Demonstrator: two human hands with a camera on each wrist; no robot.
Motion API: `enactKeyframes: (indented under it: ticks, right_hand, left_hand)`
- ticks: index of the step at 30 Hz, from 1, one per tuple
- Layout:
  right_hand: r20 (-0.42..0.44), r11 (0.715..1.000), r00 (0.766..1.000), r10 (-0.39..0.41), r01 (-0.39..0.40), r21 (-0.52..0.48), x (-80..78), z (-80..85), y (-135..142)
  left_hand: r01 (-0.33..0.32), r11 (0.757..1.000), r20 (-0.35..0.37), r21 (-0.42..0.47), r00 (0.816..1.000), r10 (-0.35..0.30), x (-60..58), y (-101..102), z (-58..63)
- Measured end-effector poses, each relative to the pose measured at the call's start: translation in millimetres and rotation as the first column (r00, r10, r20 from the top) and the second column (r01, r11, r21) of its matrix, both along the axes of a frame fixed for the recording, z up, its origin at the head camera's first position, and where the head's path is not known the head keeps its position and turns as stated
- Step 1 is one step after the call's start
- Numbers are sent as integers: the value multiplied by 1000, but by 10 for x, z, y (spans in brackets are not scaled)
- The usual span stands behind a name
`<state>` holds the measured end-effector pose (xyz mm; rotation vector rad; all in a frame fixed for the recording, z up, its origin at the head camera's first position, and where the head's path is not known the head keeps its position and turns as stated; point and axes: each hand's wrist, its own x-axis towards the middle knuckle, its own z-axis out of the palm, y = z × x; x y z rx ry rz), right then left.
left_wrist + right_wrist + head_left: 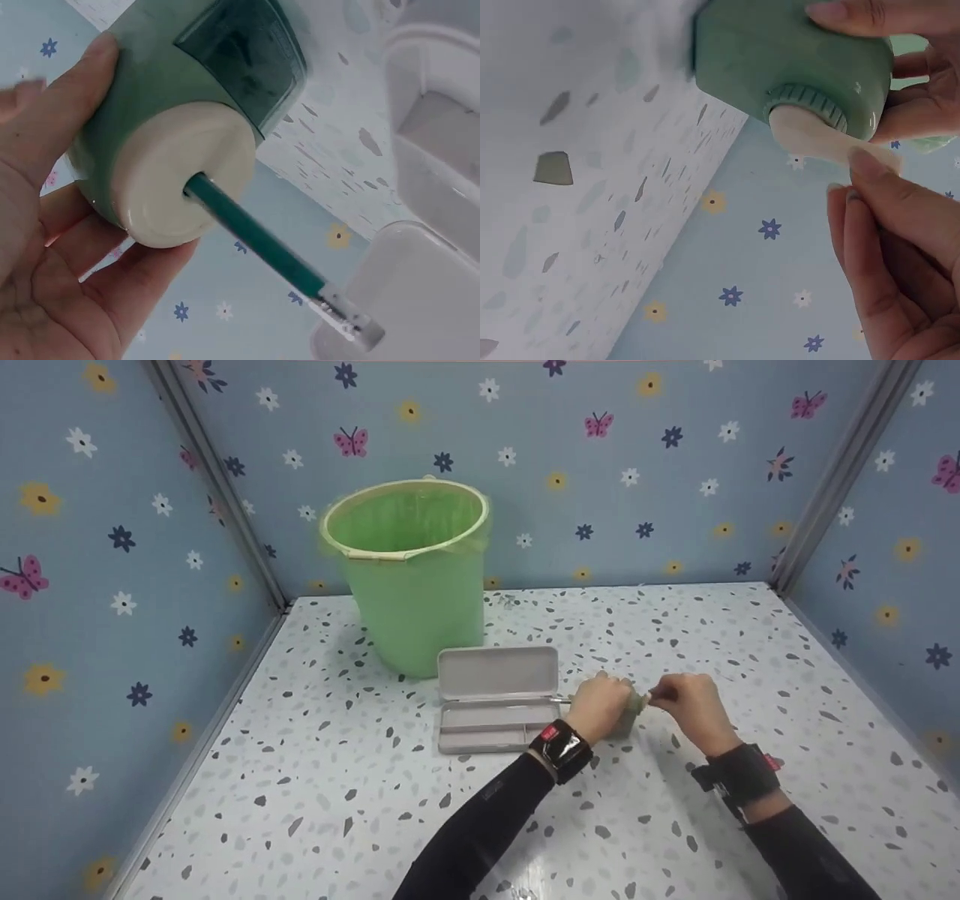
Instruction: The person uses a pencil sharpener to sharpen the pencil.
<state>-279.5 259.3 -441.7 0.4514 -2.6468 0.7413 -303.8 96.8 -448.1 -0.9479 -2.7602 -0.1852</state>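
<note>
A green crank pencil sharpener (161,71) with a cream front is gripped by my left hand (602,709), thumb on one side and fingers round the other. From the hole in its front sticks a dark green pencil (259,244), with a silver ferrule and white eraser at its outer end. The pencil's other end is hidden inside. My right hand (696,712) pinches the cream crank handle (806,135) between thumb and fingers at the opposite end of the sharpener. A dark shavings drawer (244,60) shows on the sharpener's side.
Just left of my left hand lies an opened grey pencil case (498,673), its lid raised and its tray divided. Behind it stands a green lined bin (427,607). Flower-patterned panels (525,495) wall in the speckled white tabletop (337,810) at the back and sides.
</note>
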Motion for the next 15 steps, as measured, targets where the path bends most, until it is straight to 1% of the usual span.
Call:
enactKeyframes:
  ticks: [2, 4, 7, 11, 13, 15]
  right_hand:
    - [-15, 1000, 1000, -13, 13, 24, -61, 51, -27]
    - [2, 999, 1000, -19, 18, 50, -136, 93, -50]
    - [27, 997, 999, -30, 28, 72, -268, 83, -80]
    - [48, 995, 997, -53, 49, 84, -464, -76, -111]
    - [97, 994, 993, -61, 52, 93, -546, -172, -124]
    - [167, 994, 983, -70, 54, 98, -598, -251, -136]
  left_hand:
    - [0, 1000, -27, -14, 1000, 0, -3, 4, 0]
    - [-4, 1000, -45, -22, 999, 3, -11, 0, -4]
    - [-9, 999, -67, -45, 998, 6, -23, -22, -21]
    - [-8, 997, -93, -75, 996, 1, -41, -58, -39]
    - [1, 997, -93, -82, 996, -9, -48, -78, -45]
    - [6, 996, -103, -93, 995, -16, -55, -101, -55]
